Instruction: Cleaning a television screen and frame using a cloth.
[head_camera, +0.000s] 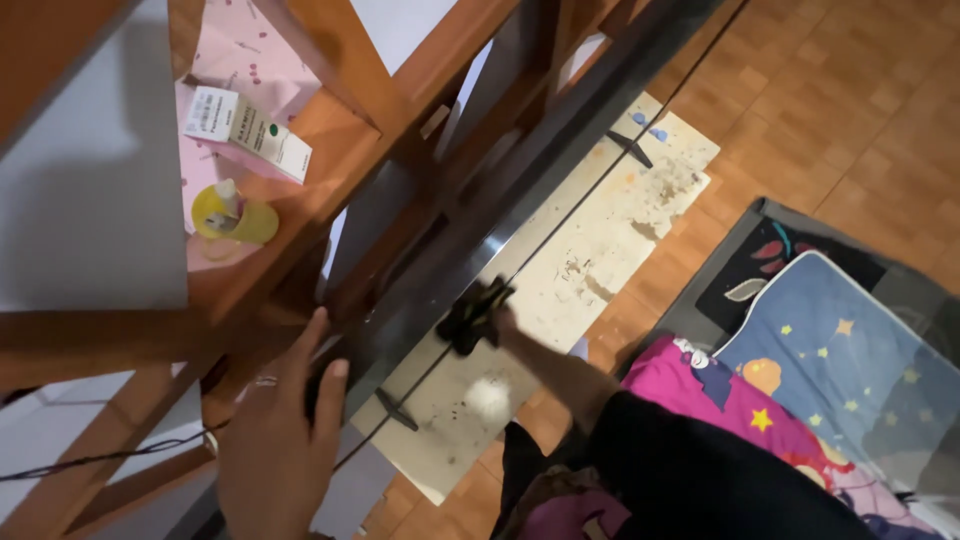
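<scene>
Head view looks down on a dark cloth (474, 316), bunched up and pressed on the long dark glass panel (560, 150) that leans beside the wooden frame (330, 130). The person's right hand (497, 322) is closed around this cloth, fingers hidden in it. The left hand (283, 440) is spread flat, fingers apart, touching the lower edge of the panel near the frame; a ring is on one finger. Behind the frame lie a white box (247, 129) and a yellow cup (236, 218) on pink paper. Under the panel is a stained cardboard sheet (560, 290) on the parquet floor (850, 100).
</scene>
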